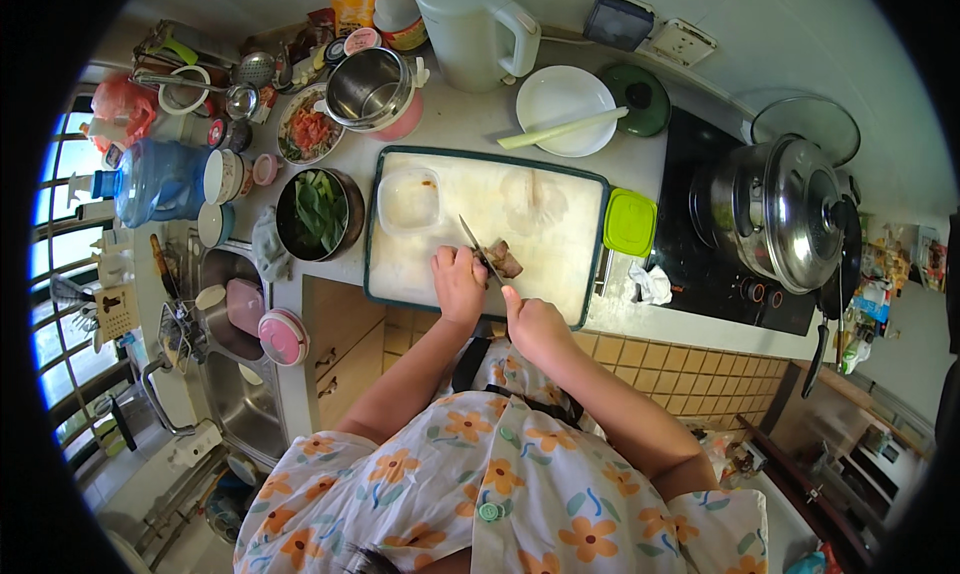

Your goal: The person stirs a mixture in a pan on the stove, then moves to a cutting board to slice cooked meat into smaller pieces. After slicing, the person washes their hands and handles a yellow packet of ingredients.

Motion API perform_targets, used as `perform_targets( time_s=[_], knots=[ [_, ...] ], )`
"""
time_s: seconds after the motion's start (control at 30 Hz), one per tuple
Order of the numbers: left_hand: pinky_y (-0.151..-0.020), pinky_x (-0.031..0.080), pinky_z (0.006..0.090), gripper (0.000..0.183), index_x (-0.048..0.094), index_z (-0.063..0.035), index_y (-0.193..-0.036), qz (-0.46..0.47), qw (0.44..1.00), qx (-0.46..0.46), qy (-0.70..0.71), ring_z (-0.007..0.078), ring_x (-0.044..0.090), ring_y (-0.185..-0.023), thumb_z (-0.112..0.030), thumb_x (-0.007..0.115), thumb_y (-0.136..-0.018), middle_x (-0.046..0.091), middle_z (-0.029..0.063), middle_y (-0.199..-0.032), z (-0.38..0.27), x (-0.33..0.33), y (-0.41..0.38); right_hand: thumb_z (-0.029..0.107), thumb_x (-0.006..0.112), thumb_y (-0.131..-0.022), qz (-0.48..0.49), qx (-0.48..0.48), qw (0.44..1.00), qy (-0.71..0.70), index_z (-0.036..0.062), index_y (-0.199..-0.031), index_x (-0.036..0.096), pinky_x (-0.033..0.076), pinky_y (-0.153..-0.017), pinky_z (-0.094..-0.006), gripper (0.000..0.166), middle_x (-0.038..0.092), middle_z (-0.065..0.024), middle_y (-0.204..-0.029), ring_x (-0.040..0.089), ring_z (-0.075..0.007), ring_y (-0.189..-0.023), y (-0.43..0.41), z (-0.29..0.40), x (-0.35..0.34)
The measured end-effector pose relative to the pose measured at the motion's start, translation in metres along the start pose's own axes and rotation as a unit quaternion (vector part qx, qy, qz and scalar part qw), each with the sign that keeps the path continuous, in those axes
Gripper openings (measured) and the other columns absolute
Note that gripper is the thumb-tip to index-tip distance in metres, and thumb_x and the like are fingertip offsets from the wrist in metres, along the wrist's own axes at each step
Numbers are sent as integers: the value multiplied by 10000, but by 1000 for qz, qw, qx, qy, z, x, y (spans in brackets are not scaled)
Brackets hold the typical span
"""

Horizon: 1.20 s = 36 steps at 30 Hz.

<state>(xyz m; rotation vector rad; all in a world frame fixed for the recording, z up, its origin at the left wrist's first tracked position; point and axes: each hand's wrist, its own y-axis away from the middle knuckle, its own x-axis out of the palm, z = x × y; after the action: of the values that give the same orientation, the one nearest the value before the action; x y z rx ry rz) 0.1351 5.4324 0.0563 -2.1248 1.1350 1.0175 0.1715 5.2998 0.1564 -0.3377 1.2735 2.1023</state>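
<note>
My right hand [538, 328] grips the handle of a kitchen knife [477, 240], its blade slanting up and left over the cutting board [420, 270]. Right against the blade lies a chunk of brownish meat [505, 260]. My left hand [458, 283] is on the other side of the blade, fingers curled down onto something at the meat's left end; the fingers mostly hide what they press on. A clear plastic container [409, 201] with a small brown spot inside stands on the board's upper left. Toward the upper right, the board's surface has a wet smear.
Left of the board stands a pot of green leaves [321, 212]. Behind are a steel-lined pot [367, 90] and a white plate [566, 101] with a pale green stalk [562, 129] across it. On the right are a green lid [630, 223], crumpled tissue [651, 283] and a lidded steel pot [784, 210] on the cooktop.
</note>
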Motion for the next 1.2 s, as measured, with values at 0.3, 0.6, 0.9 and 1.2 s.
perform_targets(
  time_s=[0.3,0.6,0.9,1.2],
  knots=[
    [-757,409,466,99,558,-60,-810,12,1000,-2,9,371,454,-856,-66,613,-728,491,157,-911,3,1,0,480,257,-1016,16,28,999,9,-62,-754,663,492,-782,-528,726,635,-305,-773,623,-481,-794,-11,14,-5],
    [-732,410,466,99,551,-63,-800,0,1000,15,-2,372,453,-836,-76,622,-732,491,159,-895,5,5,-1,472,225,-1021,25,14,999,32,-54,-821,672,495,-800,-510,718,656,-284,-809,637,-455,-817,-31,14,4],
    [-758,427,469,34,572,-50,-794,-7,1000,7,-5,387,481,-858,-60,575,-762,515,174,-903,1,0,0,514,240,-1002,-17,32,999,22,-63,-772,677,506,-792,-519,759,652,-301,-805,638,-474,-833,-37,12,19],
    [-753,428,462,105,573,-61,-825,-10,1000,6,-3,367,475,-868,-79,629,-738,500,157,-922,3,1,1,504,268,-1001,-84,18,995,48,-37,-699,674,525,-719,-524,741,642,-297,-723,642,-476,-743,-40,-5,48]
  ],
)
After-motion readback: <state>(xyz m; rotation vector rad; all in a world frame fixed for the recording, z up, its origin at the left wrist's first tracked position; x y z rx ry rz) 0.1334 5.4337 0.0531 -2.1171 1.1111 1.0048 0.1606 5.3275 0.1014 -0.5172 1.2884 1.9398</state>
